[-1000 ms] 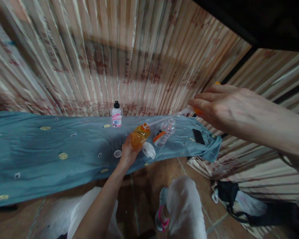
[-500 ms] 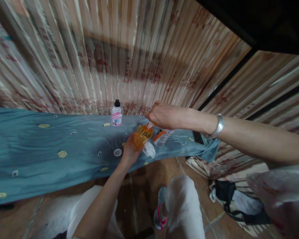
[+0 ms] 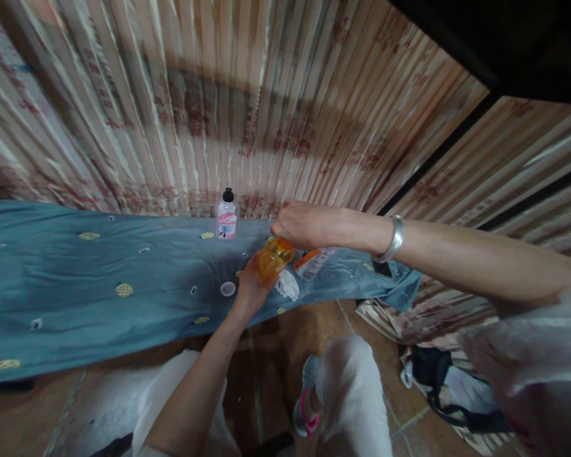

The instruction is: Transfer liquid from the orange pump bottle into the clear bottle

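My left hand (image 3: 255,280) is wrapped around a see-through orange bottle (image 3: 275,257), which is tilted with its top toward the upper right. Over that top, my right hand (image 3: 297,223) is closed with its back toward me, so its fingertips and the bottle's cap are hidden. Just right of the orange bottle, a clear bottle with an orange label (image 3: 311,263) is partly covered by my right hand and wrist. A crumpled white tissue or cloth (image 3: 287,285) lies beneath the orange bottle. Left of my left hand, a small round white lid or dish (image 3: 227,289) rests on the cloth.
A clear bottle with a black cap and pink label (image 3: 227,216) stands at the back of the blue patterned cloth (image 3: 162,266). Striped curtains (image 3: 209,114) hang behind. A dark phone-like object (image 3: 382,268) lies near the right end. A black bag (image 3: 433,368) sits lower right.
My right hand has come down and left onto the orange bottle's top, covering the neck and pale piece seen before. My left hand keeps its hold. The view has shifted slightly.
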Motion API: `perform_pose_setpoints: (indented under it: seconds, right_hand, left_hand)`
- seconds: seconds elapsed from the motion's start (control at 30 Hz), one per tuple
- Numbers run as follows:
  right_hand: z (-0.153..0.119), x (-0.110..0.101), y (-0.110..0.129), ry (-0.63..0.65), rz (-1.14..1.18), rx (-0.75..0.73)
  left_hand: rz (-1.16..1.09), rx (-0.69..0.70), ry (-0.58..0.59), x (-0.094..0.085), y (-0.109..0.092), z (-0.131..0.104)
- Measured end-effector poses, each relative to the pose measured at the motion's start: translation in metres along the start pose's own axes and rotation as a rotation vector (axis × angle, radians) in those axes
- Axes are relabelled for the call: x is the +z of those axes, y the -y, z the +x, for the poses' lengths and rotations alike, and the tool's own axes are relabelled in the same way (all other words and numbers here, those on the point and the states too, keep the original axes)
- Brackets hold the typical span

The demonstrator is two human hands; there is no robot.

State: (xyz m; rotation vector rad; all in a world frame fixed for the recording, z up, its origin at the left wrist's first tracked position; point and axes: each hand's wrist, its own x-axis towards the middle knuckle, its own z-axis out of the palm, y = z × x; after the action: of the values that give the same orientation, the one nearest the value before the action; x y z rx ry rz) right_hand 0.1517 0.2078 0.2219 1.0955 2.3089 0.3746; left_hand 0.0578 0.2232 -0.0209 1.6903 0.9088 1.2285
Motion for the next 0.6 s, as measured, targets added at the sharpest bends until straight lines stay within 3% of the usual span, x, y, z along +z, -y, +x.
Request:
perform_pose_setpoints:
  seconds: [0.1,0.2,0.3,0.37,0.4,0.47,0.6]
  right_hand:
    - [-0.007,-0.003,-0.004,-0.102,0.045,-0.017]
    - [-0.03,0.006,-0.006,-0.418,0.23,0.05]
    - [-0.051,0.039,-0.001,-0.756,0.548,0.311]
    - [-0.052,0.07,0.007,-0.891,0.851,0.503]
    - [-0.048,0.084,0.011,-0.927,1.018,0.539]
    - [-0.034,0.105,0.017,-0.915,1.348,0.437]
    - [-0.004,0.115,0.015,-0.779,1.695,0.211]
  left_hand:
    - [-0.091,-0.044,-0.003,-0.002,-0.006,0.0]
    - [-0.107,-0.084,-0.028,-0.005,-0.011,0.0]
    - [-0.032,-0.083,-0.038,-0.009,-0.012,0.001]
    - [-0.011,-0.067,-0.036,-0.01,-0.01,0.002]
    - [-0.014,-0.06,-0.034,-0.01,-0.009,0.002]
    - [-0.03,-0.054,-0.032,-0.011,-0.007,0.001]
    - [-0.014,-0.058,-0.037,-0.011,-0.006,0.001]
